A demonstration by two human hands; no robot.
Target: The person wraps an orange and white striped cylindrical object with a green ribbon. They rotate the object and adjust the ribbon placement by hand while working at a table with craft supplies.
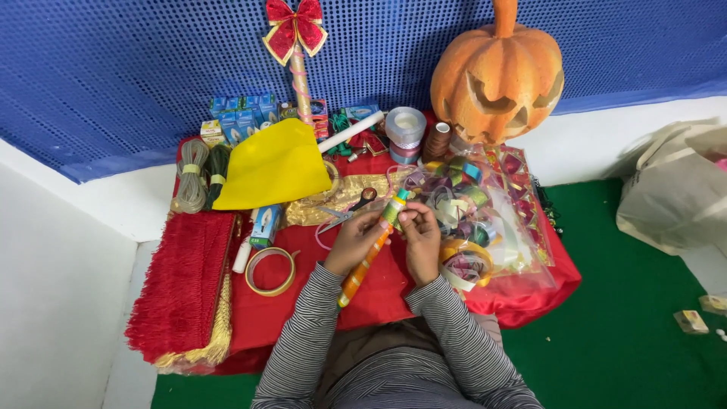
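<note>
My left hand (352, 241) grips a long stick (365, 261) wrapped in orange and green ribbon, held slanting from lower left to upper right. Fingers of my right hand (421, 231) pinch the stick's upper green end (395, 206). Both hands are above a red cloth (394, 291) covering a low table. Small scissors (350, 210) with dark handles lie just beyond my left hand. A clear bag of coloured ribbon rolls (485, 220) sits right beside my right hand.
A tape ring (270, 270), red fringe trim (182, 284), yellow felt sheet (274, 167), cord bundles (201, 176), small blue boxes (242, 115), tape rolls (406, 130), a bow-topped stick (295, 45) and an orange carved pumpkin (497, 76) crowd the table. A beige bag (678, 193) lies on the green floor at right.
</note>
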